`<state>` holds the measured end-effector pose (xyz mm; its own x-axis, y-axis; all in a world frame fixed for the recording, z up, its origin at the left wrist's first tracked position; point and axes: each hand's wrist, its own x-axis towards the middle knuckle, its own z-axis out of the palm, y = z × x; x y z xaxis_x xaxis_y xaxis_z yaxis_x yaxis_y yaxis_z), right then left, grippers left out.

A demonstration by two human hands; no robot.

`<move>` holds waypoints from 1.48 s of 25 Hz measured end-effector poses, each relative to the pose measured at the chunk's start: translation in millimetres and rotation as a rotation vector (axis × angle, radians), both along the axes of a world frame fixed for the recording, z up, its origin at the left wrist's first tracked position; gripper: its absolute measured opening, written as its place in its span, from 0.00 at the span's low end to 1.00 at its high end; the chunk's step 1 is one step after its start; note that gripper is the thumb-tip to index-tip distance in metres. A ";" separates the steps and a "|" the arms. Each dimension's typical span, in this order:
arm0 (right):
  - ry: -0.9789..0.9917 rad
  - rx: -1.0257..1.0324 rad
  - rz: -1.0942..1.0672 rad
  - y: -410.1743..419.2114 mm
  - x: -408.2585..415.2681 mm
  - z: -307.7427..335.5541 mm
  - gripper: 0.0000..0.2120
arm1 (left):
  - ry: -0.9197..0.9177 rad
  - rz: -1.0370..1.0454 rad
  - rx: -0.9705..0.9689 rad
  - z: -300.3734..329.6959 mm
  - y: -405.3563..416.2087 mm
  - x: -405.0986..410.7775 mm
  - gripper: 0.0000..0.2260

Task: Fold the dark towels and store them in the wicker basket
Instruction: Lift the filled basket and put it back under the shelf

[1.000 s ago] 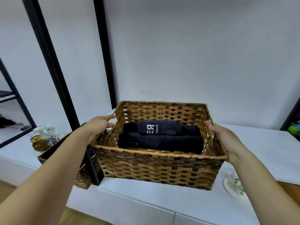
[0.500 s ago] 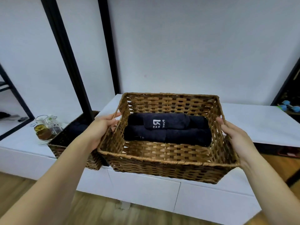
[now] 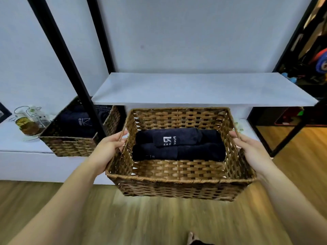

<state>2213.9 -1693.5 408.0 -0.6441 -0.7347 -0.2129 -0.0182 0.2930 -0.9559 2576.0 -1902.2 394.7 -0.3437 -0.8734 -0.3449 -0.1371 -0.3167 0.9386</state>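
Wicker basket (image 3: 180, 181): rectangular, open-topped, brown woven strips with gaps between the bands; held in the air above the wood-plank floor (image 3: 123, 218), in front of a white shelf (image 3: 194, 91).
Dark towels (image 3: 178, 147): navy, soft terry, folded into oblong bundles lying against the far wall of the basket bottom; one on top shows pale embroidered lettering.
Left hand (image 3: 108, 151): grips the left side wall, thumb hooked over the rim, fingers curled outside.
Right hand (image 3: 247, 147): grips the right side wall in the same way, thumb over the rim.
Second basket (image 3: 77, 144): same weave, on the white desk (image 3: 21, 144) at left, with dark cloth inside.
Glass jars (image 3: 28, 121): clear, rounded, beside that basket.
Black posts (image 3: 69, 57): straight, slanted, matte.
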 end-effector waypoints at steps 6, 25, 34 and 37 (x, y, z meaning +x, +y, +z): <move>0.059 0.209 0.020 5.8 -6.0 -59.8 0.20 | -0.140 0.011 0.104 -61.6 5.4 -11.6 0.19; 0.041 0.276 -0.087 -150.4 -87.9 -165.8 0.15 | -0.387 -0.046 0.183 -162.7 -147.1 -128.9 0.16; 0.104 0.298 -0.059 -236.9 -134.7 -217.5 0.18 | -0.422 -0.020 0.171 -209.4 -233.7 -175.8 0.15; 0.131 0.320 -0.078 -257.2 -145.5 -224.9 0.19 | -0.370 0.060 0.164 -218.9 -246.3 -181.9 0.14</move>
<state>2068.4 -1950.7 183.1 -0.7326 -0.5917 -0.3363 -0.1007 0.5829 -0.8063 2394.1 -2148.5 175.7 -0.1200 -0.8112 -0.5723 -0.4326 -0.4762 0.7656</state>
